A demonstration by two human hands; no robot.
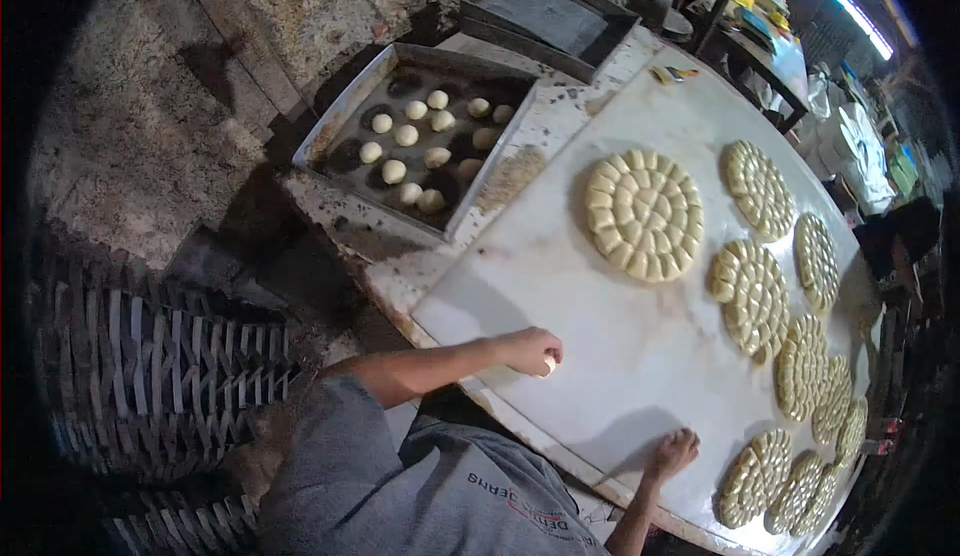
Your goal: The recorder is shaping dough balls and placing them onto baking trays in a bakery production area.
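Observation:
My left hand [527, 350] is curled around a small pale dough ball [548, 365], which peeks out under the fingers just above the white worktop [560, 306]. To its right, near the table's front edge, my right hand [678, 452] has its fingers bent inward low over the same surface. Whether anything lies under those fingers is hidden. Round flat breads made of small dough pieces set in rings lie beyond the hands; the nearest in the middle is a large dough round [645, 215].
A metal tray [330, 141] with several dough balls stands at the far left of the table. Behind it is another dark tray [545, 16]. A brush [672, 74] lies at the far edge. More dough rounds [758, 476] crowd the right side. Wooden crates [170, 356] are stacked at left.

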